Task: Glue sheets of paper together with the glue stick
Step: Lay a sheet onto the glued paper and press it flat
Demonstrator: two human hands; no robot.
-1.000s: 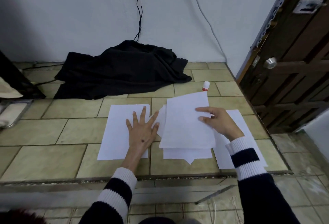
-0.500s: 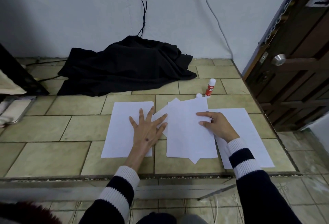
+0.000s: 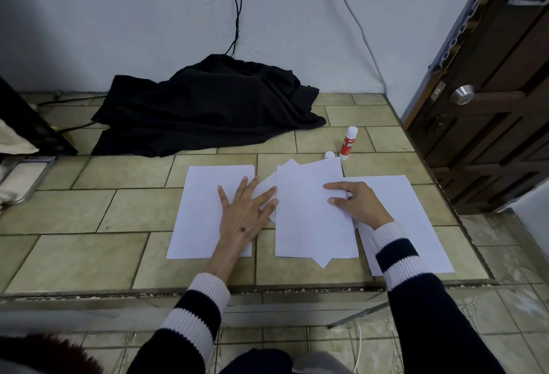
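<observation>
- Left hand [image 3: 242, 213] flat, fingers spread, across left sheet [image 3: 202, 210] and middle stack's [image 3: 312, 216] edge.
- Right hand [image 3: 358, 202] fingers pressing middle stack's right edge.
- Glue stick [image 3: 348, 143] upright beyond stack, well apart from both hands.

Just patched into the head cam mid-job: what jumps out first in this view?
Two hands on white paper spread over the tiled ledge: the left hand lies flat, fingers splayed, across the left sheet, while the right hand presses the middle stack. Behind the stack stands the red glue stick, its cap beside it. A black cloth is heaped against the wall.
</observation>
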